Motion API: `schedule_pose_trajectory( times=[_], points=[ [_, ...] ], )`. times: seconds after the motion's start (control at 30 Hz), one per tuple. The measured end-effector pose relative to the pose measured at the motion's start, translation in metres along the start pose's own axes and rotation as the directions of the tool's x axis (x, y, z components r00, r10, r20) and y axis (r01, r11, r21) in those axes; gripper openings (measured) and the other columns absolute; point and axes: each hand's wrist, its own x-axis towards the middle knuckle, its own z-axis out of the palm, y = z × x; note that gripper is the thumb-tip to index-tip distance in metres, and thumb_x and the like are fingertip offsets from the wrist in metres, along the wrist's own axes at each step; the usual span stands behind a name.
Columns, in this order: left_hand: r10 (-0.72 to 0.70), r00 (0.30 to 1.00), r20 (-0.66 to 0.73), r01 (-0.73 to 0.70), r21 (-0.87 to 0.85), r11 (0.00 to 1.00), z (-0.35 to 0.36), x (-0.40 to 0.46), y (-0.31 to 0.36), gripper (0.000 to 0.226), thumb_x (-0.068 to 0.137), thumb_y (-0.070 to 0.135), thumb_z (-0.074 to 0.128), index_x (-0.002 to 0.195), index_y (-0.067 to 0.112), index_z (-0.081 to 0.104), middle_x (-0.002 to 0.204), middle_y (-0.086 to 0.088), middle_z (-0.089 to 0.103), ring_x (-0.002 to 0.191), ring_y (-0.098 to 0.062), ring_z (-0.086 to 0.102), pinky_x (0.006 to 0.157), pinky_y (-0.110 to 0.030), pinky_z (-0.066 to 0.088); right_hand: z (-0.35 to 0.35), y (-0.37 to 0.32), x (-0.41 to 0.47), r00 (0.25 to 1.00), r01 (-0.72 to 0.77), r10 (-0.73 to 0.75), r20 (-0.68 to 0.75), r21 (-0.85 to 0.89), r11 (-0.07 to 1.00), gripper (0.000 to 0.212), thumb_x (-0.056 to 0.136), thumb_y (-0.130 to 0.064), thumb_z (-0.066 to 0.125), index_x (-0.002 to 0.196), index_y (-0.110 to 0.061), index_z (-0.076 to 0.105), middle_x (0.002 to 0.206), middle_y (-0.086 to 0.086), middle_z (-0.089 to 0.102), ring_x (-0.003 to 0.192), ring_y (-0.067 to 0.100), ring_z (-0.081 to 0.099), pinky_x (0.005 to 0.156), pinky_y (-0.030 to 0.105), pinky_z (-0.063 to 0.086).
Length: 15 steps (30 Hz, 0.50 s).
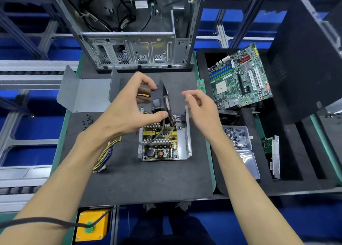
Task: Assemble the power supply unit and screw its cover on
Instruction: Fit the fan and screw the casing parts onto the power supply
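Yellow button box (92,224) sits closest to you, below the tabletop (148,180) edge. Your left hand (127,111) grips the black cooling fan (160,101) by its frame, thumb and fingers on opposite edges, tilted above the open power supply unit (162,143). Your right hand (201,111) hovers just beside, fingers loosely curled, holding nothing. Fan looks light, rigid plastic; its thin lead is likely fragile, so hold the frame corners, not the blades. The folded metal cover (85,94) lies well left. No legible labels.
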Motion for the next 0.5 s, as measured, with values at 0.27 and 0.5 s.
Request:
schedule_pose_trajectory(
  times=[0.27, 0.5],
  points=[
    [0.036, 0.986, 0.164, -0.043, 0.045, 0.998, 0.018, -0.009, -0.012, 0.085, 0.069, 0.037, 0.089, 0.142, 0.026, 0.046, 0.130, 0.008, 0.047, 0.117, -0.002, 0.056, 0.103, -0.014, 0.042, -0.002, 0.035, 0.000, 0.973, -0.193, 0.217, 0.082, -0.228, 0.954, 0.020, 0.100, -0.033, 0.060, 0.119, -0.026, 0.060, 0.090, -0.007, 0.062, 0.082, 0.003, 0.058, 0.076, 0.028, 0.041],
    [-0.049, 0.928, 0.370, -0.030, 0.205, 0.978, 0.055, -0.008, -0.012, 0.090, 0.063, 0.057, 0.085, 0.138, 0.036, 0.040, 0.128, 0.017, 0.044, 0.118, 0.001, 0.051, 0.103, -0.033, 0.047, -0.006, 0.033, 0.004, 0.959, -0.232, 0.255, 0.124, -0.172, 0.957, 0.013, 0.100, -0.031, 0.061, 0.113, -0.028, 0.060, 0.088, -0.002, 0.068, 0.084, 0.024, 0.071, 0.087, 0.049, 0.058]
  ],
)
